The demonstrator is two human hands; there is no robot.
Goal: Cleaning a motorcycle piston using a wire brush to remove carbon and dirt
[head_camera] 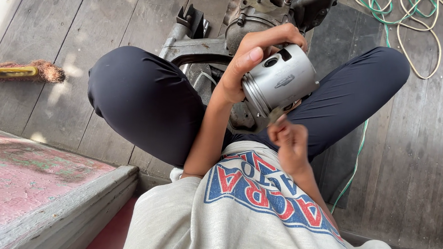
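Piston [279, 82], silver and ringed with grooves, sits up in front of my chest, clamped in my left hand [248, 59]: thumb laid along its near side, fingers curled over the top, the forearm rising steeply from my lap. My right hand [288, 141] hovers just under the piston's lower edge, fingers pinched loosely together; I cannot tell whether they hold anything. I sit cross-legged in dark trousers on a grey plank floor [110, 10]. A greasy engine block [269, 9] stands between my knees, just beyond the piston. A broom [25, 70] lies off to the left, coiled green and cream cords [417, 29] to the right, a worn pink step [28, 179] beside me
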